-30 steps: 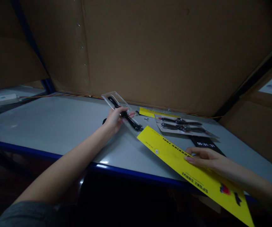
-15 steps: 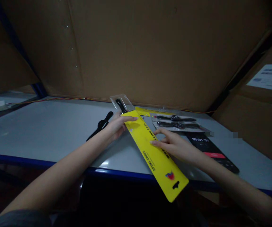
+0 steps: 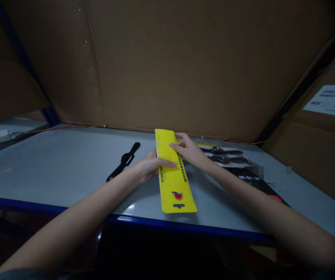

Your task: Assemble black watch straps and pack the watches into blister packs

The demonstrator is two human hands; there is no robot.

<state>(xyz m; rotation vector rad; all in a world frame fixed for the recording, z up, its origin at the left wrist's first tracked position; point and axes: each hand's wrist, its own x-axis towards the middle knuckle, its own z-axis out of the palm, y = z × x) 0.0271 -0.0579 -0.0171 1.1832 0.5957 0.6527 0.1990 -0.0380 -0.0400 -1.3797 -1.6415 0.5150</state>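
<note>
Swung round from its earlier slant, the yellow spokeshave backing card (image 3: 175, 181) now lies almost straight ahead on the grey work table (image 3: 53, 167), just behind its blue front edge. The left hand (image 3: 150, 167) holds the card's left side, fingers extended flat across it. The right hand (image 3: 189, 149) grips the upper right edge, fingers spread narrowly. A black spokeshave (image 3: 123, 160) lies just left of the left hand. Further right sit a blister pack of black spokeshaves (image 3: 224, 155) and a black phone (image 3: 252, 182) showing a timer.
</note>
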